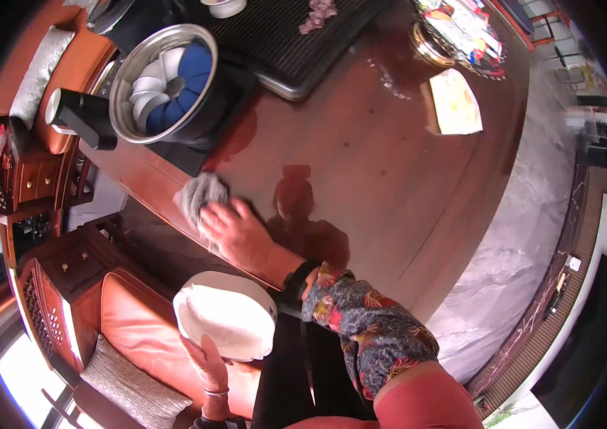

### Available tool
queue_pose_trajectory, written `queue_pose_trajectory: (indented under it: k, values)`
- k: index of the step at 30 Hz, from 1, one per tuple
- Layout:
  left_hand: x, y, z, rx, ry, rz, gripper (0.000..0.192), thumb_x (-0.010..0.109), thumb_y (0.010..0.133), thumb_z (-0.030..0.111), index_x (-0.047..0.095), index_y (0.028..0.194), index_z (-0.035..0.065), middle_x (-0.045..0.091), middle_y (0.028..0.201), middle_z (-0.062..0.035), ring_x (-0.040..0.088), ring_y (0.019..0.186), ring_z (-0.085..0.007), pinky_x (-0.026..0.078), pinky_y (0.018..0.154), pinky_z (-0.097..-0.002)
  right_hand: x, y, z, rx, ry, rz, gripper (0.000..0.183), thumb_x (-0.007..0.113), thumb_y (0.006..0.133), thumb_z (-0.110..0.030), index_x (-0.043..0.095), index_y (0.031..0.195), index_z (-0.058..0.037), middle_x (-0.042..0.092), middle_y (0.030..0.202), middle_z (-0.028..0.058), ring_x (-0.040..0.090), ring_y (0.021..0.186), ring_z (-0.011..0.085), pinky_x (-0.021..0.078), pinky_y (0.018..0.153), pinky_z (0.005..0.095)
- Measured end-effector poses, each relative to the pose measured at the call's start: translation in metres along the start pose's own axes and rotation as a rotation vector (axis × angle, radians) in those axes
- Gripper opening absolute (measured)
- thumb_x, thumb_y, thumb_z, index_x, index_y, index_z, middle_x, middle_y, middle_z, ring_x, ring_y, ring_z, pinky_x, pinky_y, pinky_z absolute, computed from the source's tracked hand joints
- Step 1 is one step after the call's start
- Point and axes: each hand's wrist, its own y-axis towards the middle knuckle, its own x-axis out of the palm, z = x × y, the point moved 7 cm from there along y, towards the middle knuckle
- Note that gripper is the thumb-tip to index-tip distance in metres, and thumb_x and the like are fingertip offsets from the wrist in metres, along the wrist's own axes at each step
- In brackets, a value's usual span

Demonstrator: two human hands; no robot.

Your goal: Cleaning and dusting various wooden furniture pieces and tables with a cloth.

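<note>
My right hand (pixel 242 236) presses a crumpled grey cloth (pixel 200 194) on the glossy reddish-brown wooden tabletop (pixel 368 161), close to the table's left edge. A patterned sleeve cover and a black band are on that arm. My left hand (pixel 207 356) holds a white bowl-like container (pixel 226 316) by its lower rim, beside the table and above an orange seat cushion. Beyond the cloth stands a round metal-rimmed pot (pixel 116 120) with white cups (pixel 148 88) and blue pieces (pixel 188 86) arranged in a ring.
A black ribbed tray (pixel 287 88) lies at the far side, with a small white cup (pixel 224 7) on it. At the far right are a glass dish (pixel 496 67) of packets and a pale paper (pixel 456 104). A black-handled container (pixel 86 115) stands by the pot. An orange bench (pixel 137 322) is at the left.
</note>
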Motion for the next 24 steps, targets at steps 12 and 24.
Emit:
queue_pose_trajectory:
  k: [12, 24]
  values:
    - [0.023, 0.013, 0.023, 0.074, -0.069, -0.027, 0.052, 0.044, 0.096, 0.013, 0.027, 0.142, -0.0041, 0.044, 0.133, -0.0216, 0.048, 0.115, -0.0276, 0.043, 0.095, -0.0376, -0.174, -0.196, 0.180, 0.778, 0.423, 0.561, 0.037, 0.061, 0.075, -0.003, 0.066, 0.110, -0.0143, 0.063, 0.110, 0.0090, 0.058, 0.103, 0.0296, 0.0455, 0.090, 0.0404]
    - [0.095, 0.056, 0.091, 0.051, -0.088, -0.135, 0.029, 0.045, 0.096, 0.013, 0.034, 0.120, -0.0008, 0.056, 0.079, -0.0150, 0.048, 0.036, -0.0146, 0.039, 0.027, -0.0252, -0.091, -0.107, 0.115, 0.568, -0.145, 0.127, 0.045, 0.064, 0.074, -0.016, 0.061, 0.119, -0.0161, 0.052, 0.125, 0.0055, 0.046, 0.113, 0.0277, 0.0345, 0.087, 0.0476]
